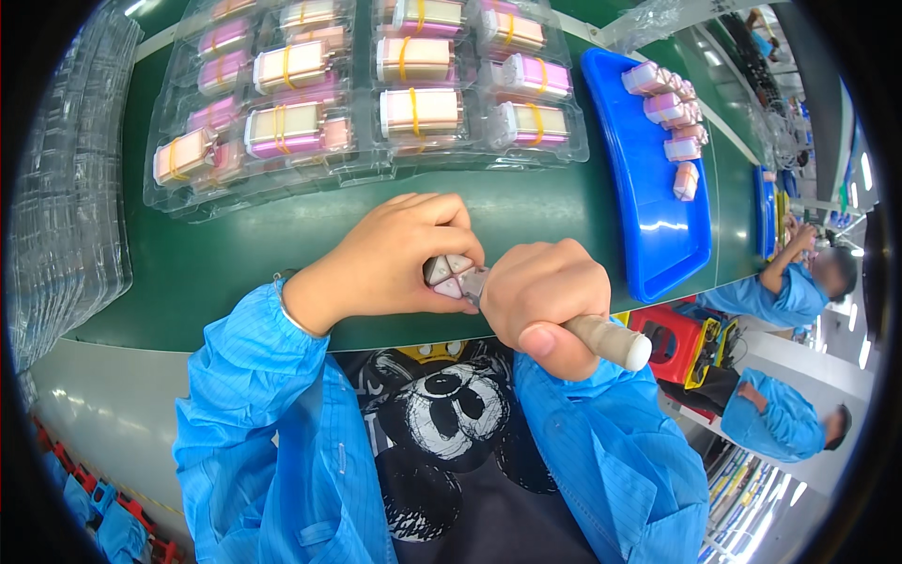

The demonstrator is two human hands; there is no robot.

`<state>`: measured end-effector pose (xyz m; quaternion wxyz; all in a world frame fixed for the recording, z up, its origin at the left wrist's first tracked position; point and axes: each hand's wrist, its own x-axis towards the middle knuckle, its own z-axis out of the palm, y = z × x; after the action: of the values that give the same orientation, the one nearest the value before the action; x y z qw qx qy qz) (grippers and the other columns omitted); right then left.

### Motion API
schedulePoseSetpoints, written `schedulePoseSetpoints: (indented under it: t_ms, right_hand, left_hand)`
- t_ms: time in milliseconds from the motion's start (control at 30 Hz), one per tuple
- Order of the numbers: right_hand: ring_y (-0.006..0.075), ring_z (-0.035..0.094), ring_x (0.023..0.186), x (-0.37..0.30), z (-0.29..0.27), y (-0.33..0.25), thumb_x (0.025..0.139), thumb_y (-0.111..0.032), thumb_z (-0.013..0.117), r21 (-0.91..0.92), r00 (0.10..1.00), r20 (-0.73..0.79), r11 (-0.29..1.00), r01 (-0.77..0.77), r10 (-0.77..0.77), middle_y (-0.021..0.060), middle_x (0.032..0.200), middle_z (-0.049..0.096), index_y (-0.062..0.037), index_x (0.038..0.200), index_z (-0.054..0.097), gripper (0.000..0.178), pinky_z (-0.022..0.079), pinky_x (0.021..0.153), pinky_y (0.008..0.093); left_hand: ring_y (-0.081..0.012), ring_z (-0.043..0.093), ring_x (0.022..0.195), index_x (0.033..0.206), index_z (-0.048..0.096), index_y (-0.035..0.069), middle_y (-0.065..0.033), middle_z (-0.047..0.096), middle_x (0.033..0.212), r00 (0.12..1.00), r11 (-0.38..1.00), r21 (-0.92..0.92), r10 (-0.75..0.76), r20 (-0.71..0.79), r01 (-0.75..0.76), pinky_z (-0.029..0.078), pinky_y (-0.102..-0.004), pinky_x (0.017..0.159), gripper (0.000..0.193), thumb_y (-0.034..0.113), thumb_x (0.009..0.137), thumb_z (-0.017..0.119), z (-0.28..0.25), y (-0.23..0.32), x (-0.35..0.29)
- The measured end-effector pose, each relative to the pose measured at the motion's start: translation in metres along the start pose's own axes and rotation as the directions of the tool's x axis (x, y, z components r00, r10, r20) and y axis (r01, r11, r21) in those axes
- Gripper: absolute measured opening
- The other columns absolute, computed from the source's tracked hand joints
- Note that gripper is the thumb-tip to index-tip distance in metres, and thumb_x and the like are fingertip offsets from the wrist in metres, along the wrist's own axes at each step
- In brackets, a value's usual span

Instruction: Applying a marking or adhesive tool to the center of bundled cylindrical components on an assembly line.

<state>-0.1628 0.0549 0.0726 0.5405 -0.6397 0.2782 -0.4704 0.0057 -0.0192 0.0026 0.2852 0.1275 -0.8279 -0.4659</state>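
Observation:
My left hand point(371, 258) is closed around a small pale block point(451, 274), whose end face shows grey and pinkish triangular segments. My right hand point(550, 296) grips a hand tool by its tan, wrapped-looking handle point(601, 336), which has a white rounded end pointing toward the lower right. A short greyish, shiny part between the hands appears to be the tool's tip, at the block's right edge; my fingers hide most of it, so its kind cannot be told. Both hands are above the near edge of the green table point(526, 211).
Stacked clear plastic trays point(376, 162) at the back hold several pink and cream blocks with yellow bands. On the right, a blue tray point(662, 244) carries several similar blocks point(665, 108). More clear trays point(70, 207) are piled at left. Two co-workers in blue sit farther right.

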Motion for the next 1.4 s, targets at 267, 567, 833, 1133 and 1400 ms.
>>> schedulePoseSetpoints:
  t_ms: [267, 567, 833, 1133, 1400]
  right_hand:
    - [0.0228, 0.046, 0.042, 0.000, -0.002, 0.001, 0.083, -0.014, 0.057, 0.082, 0.991, -0.093, 0.991, 0.106, -0.098, 0.0070, 0.051, 0.049, -0.0037, 0.055, 0.046, 0.032, 0.035, 0.041, 0.0340]
    - [0.0122, 0.035, 0.039, -0.030, -0.036, 0.004, 0.095, -0.024, 0.043, 0.048, 0.871, -0.459, 0.974, 0.223, -0.177, 0.0035, 0.054, 0.043, -0.0085, 0.063, 0.042, 0.035, 0.028, 0.037, 0.0284]
    - [0.0126, 0.052, 0.057, -0.035, -0.055, -0.006, 0.082, -0.009, 0.067, -0.581, 0.891, -0.453, 0.764, -0.281, -0.017, 0.0045, 0.065, 0.055, -0.0026, 0.076, 0.059, 0.011, 0.039, 0.050, 0.0267]
    - [0.0239, 0.055, 0.088, -0.029, -0.052, 0.026, 0.071, -0.024, 0.071, -0.905, 0.972, -0.225, 0.356, -0.234, 0.069, 0.0020, 0.090, 0.058, -0.0187, 0.096, 0.068, 0.025, 0.041, 0.076, 0.0376]
    - [0.0178, 0.054, 0.077, -0.030, -0.059, 0.039, 0.070, -0.012, 0.070, -0.866, 0.922, -0.209, 0.499, -0.021, -0.325, -0.0033, 0.079, 0.059, -0.0164, 0.081, 0.067, 0.012, 0.040, 0.068, 0.0324]
  left_hand:
    - [-0.0241, 0.052, 0.077, 0.083, 0.065, 0.010, -0.0036, 0.051, 0.081, 1.000, 1.000, 0.009, 0.001, 0.005, -0.001, 0.042, -0.0352, 0.067, 0.032, 0.017, 0.058, 0.083, 0.000, -0.002, 0.001]
    - [-0.0180, 0.050, 0.080, 0.085, 0.067, 0.012, -0.0007, 0.049, 0.085, 0.998, 0.998, -0.052, -0.041, 0.044, 0.043, 0.043, -0.0314, 0.069, 0.038, 0.022, 0.055, 0.090, -0.006, 0.001, 0.001]
    - [-0.0233, 0.061, 0.093, 0.086, 0.066, 0.008, -0.0058, 0.060, 0.095, 0.999, 0.986, -0.163, -0.037, 0.015, 0.039, 0.049, -0.0337, 0.080, 0.035, 0.015, 0.060, 0.089, -0.001, 0.004, 0.003]
    - [-0.0194, 0.060, 0.081, 0.113, 0.039, 0.008, -0.0096, 0.054, 0.093, 0.846, 0.923, -0.314, 0.024, -0.533, -0.224, 0.050, -0.0319, 0.072, 0.051, 0.024, 0.081, 0.075, -0.086, 0.077, 0.030]
    - [-0.0205, 0.057, 0.081, 0.111, 0.035, 0.004, -0.0118, 0.050, 0.099, 0.283, 0.749, 0.663, 0.640, -0.714, -0.020, 0.047, -0.0318, 0.073, 0.043, 0.031, 0.091, 0.062, -0.315, 0.186, 0.185]
